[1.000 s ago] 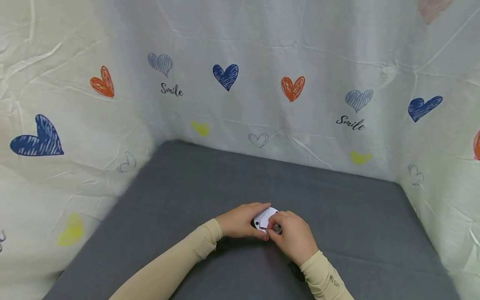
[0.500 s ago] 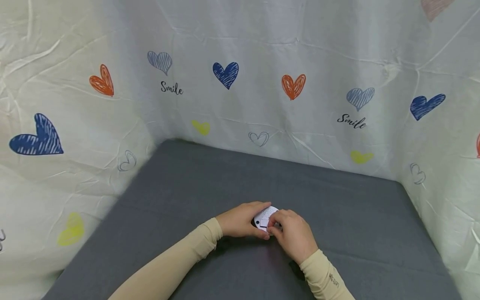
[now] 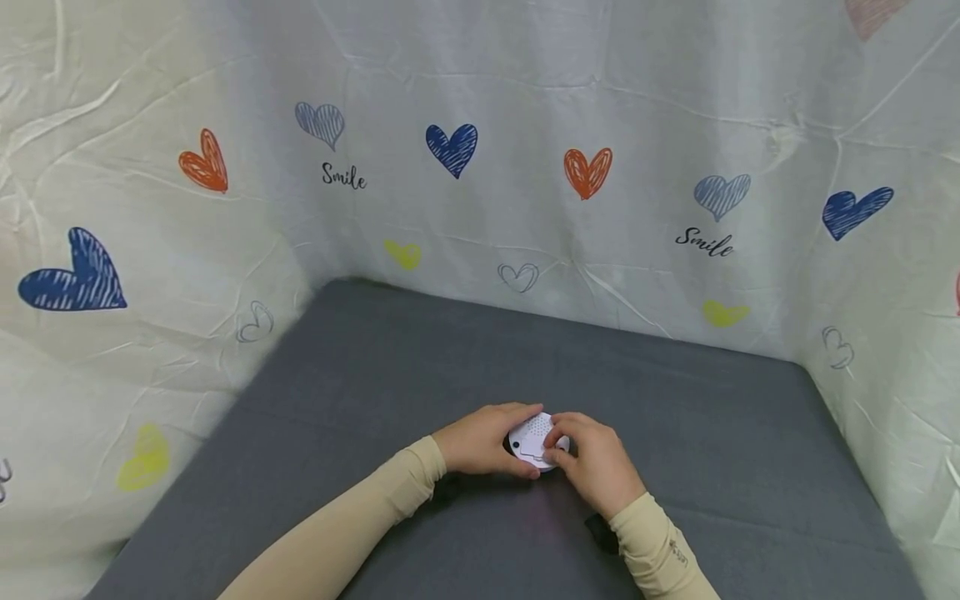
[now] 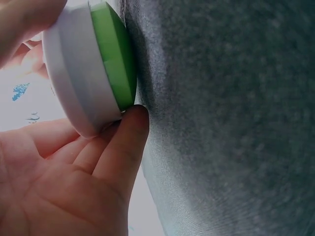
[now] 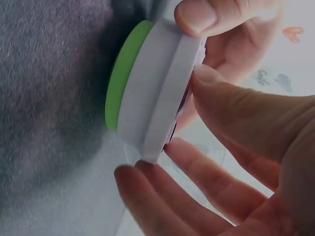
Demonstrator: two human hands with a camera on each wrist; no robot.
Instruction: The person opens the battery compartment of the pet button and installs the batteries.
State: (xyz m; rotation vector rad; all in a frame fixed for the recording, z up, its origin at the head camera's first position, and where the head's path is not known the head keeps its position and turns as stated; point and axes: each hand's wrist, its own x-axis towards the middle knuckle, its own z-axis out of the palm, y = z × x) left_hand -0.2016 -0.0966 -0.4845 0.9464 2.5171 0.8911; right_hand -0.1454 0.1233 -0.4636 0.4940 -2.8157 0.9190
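Observation:
A round white device [image 3: 534, 429] with a pattern of small holes and dark round spots on its upper face lies just over the grey cloth. Its green underside [image 5: 124, 81] faces the cloth in both wrist views. My left hand [image 3: 487, 440] grips the device's rim from the left, thumb and fingers on opposite sides. From the right, my right hand [image 3: 598, 462] has thumb and index finger at a small white cover [image 3: 532, 457] on the upper face, pinching it. In the right wrist view, dark slits show beside the thumb and the cover, and the other fingertips are at the rim.
Grey cloth [image 3: 420, 358] covers the table. White curtains [image 3: 510, 92] printed with hearts and "Smile" stand along the back and both sides. A small black object [image 3: 602, 533] sits at the right wrist, by the sleeve.
My right hand has shifted slightly right, showing more of the device's upper face. The dark gap beside the cover has narrowed to a thin line. My left hand has stayed in place.

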